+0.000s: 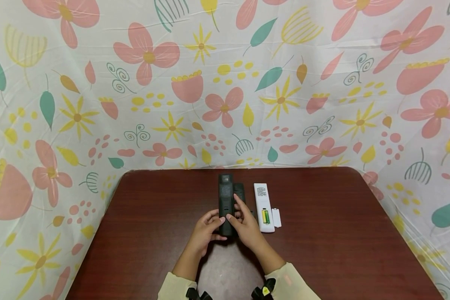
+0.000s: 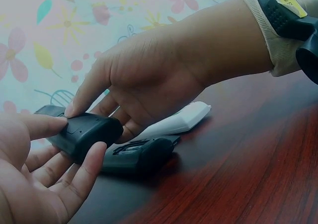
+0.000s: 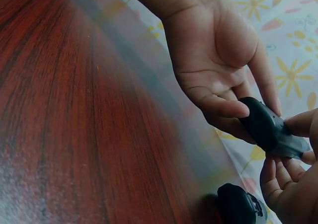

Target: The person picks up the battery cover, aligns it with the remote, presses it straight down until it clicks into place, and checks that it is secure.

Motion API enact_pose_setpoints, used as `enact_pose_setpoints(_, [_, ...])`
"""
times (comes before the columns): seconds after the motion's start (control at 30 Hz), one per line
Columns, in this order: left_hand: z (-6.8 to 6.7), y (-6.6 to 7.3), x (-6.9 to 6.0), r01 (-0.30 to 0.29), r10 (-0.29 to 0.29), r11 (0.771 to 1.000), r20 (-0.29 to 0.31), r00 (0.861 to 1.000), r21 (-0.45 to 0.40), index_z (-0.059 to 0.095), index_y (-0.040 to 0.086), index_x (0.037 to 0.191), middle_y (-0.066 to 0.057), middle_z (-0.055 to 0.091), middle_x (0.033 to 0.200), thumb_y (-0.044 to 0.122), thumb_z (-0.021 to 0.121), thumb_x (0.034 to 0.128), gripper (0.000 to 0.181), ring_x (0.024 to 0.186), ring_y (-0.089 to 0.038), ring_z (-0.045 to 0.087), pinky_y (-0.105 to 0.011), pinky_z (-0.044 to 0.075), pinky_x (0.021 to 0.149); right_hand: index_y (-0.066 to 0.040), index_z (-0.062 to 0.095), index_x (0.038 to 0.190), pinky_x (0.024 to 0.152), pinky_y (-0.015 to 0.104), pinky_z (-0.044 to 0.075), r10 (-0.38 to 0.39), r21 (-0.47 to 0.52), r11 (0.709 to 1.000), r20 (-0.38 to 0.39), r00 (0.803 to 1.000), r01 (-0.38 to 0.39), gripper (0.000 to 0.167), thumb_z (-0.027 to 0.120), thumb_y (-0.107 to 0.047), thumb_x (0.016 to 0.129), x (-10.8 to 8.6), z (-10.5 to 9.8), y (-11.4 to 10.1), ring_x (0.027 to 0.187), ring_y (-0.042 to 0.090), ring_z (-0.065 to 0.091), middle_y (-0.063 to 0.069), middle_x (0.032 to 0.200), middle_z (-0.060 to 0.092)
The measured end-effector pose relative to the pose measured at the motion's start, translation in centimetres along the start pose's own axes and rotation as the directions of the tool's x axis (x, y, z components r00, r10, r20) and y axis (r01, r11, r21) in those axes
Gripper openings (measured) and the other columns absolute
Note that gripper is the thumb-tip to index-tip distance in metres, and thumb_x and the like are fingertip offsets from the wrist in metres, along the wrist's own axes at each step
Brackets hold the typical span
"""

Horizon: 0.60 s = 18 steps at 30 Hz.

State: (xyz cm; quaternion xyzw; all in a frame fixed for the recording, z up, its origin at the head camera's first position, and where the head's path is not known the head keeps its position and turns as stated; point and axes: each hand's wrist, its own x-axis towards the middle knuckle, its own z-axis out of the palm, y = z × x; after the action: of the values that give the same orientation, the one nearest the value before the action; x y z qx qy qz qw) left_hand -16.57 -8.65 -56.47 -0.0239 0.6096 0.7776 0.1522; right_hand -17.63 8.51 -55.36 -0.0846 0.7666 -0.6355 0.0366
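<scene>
**Black remote (image 1: 226, 198) held between two hands**

At the bottom of the head view, pale sleeves (image 1: 290, 283) lead up to the left hand (image 1: 204, 231) and right hand (image 1: 249, 228). Both grip the black remote from either side, thumbs on its upper face, just below the centre of the frame. Partly hidden behind the right hand lies a second dark remote (image 1: 239, 190). Right of that, a white remote (image 1: 261, 201) shows yellow-green battery contents (image 1: 265, 216) in its open compartment, a white cover (image 1: 276, 217) just beside it. The reddish-brown worktop (image 1: 322, 237) reaches back to a flowered cloth (image 1: 225, 79) filling the upper frame.
</scene>
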Motion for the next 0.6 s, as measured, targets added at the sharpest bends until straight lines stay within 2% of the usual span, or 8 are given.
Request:
enact_pose_setpoints(0.1, [0.02,0.03,-0.04,0.002,-0.002,1.000,-0.001,1.000,0.001,0.051,0.004,0.142,-0.002,0.070,0.107,0.021,0.067,0.0971,0.051,0.090,-0.018,0.071,-0.036,0.062,0.068,-0.031,0.033,0.158,0.081,0.025,0.054,0.011,0.002,1.000,-0.001,1.000,-0.011,0.068,0.065,-0.016,0.099,-0.03,0.03,-0.02,0.107,0.026,0.061,0.018,0.140,0.052])
enact_pose_setpoints(0.4, [0.02,0.11,-0.14,-0.002,0.002,1.000,0.002,1.000,0.007,0.051,0.004,0.142,-0.004,0.070,0.109,0.022,0.067,0.0972,0.051,0.091,-0.019,0.071,-0.035,0.062,0.068,-0.027,0.031,0.160,0.080,0.026,0.054,-0.001,-0.005,1.000,0.001,1.000,0.001,0.069,0.064,-0.021,0.100,-0.07,-0.03,0.14,0.109,0.026,0.060,0.020,0.141,0.050])
enact_pose_setpoints(0.6, [0.01,0.17,-0.16,-0.001,0.001,1.000,0.002,1.000,0.004,0.051,0.004,0.143,-0.005,0.070,0.111,0.022,0.067,0.0973,0.051,0.092,-0.019,0.070,-0.036,0.062,0.068,-0.030,0.030,0.160,0.083,0.026,0.053,0.016,-0.014,1.000,0.002,1.000,-0.016,0.068,0.064,-0.021,0.100,-0.10,-0.02,0.10,0.111,0.026,0.058,0.018,0.143,0.049])
